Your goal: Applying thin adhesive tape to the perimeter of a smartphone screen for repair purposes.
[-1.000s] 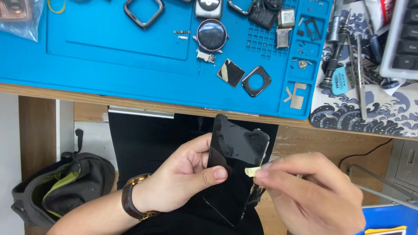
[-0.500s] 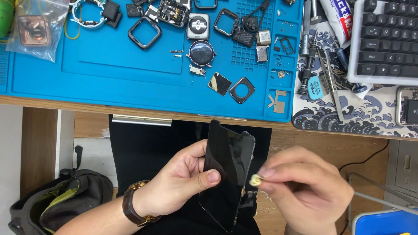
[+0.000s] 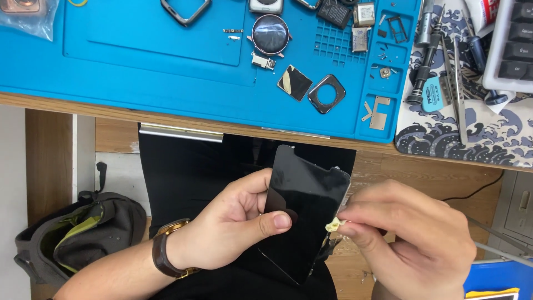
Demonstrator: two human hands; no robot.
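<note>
My left hand (image 3: 236,225) grips a black phone screen panel (image 3: 302,208) below the desk edge, thumb pressed on its glossy face, fingers behind it. A brown-strapped wristwatch sits on that wrist. My right hand (image 3: 413,244) pinches a small pale yellowish scrap (image 3: 333,224) against the panel's right edge, fingers closed together on it. The panel's lower right edge is partly hidden behind my right hand.
A blue repair mat (image 3: 166,61) on the wooden desk holds a round watch body (image 3: 270,34), square frames (image 3: 326,93), a square dark glass piece (image 3: 294,83) and small parts. Screwdrivers and tweezers (image 3: 458,83) lie on a wave-patterned mat. A grey bag (image 3: 78,233) rests on the floor at left.
The view has shifted, so the desk sits a little differently in frame. My hands stay on the panel; the right hand keeps pinching the scrap at its right edge.
</note>
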